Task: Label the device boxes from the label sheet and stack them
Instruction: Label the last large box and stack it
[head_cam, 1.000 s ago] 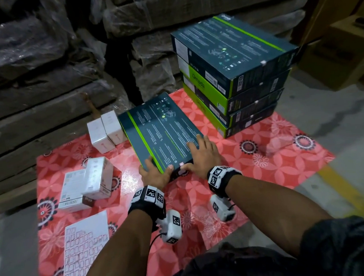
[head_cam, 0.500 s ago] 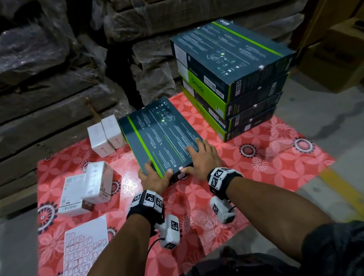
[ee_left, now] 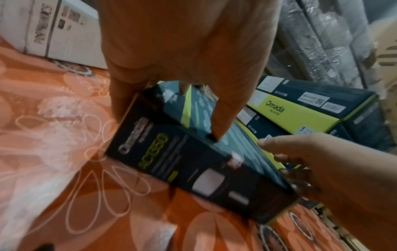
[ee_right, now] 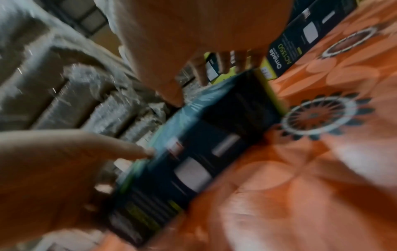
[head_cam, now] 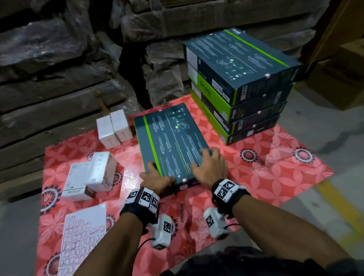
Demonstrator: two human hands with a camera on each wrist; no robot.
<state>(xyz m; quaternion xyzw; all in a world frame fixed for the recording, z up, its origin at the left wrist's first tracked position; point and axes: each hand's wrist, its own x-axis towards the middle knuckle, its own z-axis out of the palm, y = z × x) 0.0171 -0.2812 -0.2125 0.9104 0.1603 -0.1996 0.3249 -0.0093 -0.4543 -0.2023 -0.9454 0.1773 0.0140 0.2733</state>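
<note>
A dark teal device box [head_cam: 172, 143] with a green stripe lies lengthwise on the red floral mat [head_cam: 266, 164]. My left hand [head_cam: 156, 178] grips its near left corner, thumb on top. My right hand [head_cam: 210, 166] holds the near right corner, fingers curled over the side edge. A small white label [head_cam: 184, 179] sits on the box's near top edge. In the left wrist view the box's end face [ee_left: 193, 163] shows below my left hand [ee_left: 182, 51], with my right hand [ee_left: 326, 169] beside it. The right wrist view is blurred. The label sheet [head_cam: 82, 239] lies at the near left.
A stack of several matching boxes [head_cam: 238, 85] stands at the mat's back right. Two white boxes [head_cam: 114, 129] stand upright behind the held box, and more white boxes [head_cam: 90, 177] lie at the left. Wrapped pallets [head_cam: 40, 62] rise behind; cardboard cartons [head_cam: 346, 77] sit at the far right.
My right hand has slid from the box's top to its near right corner and curled over the edge. The box has shifted slightly under both hands.
</note>
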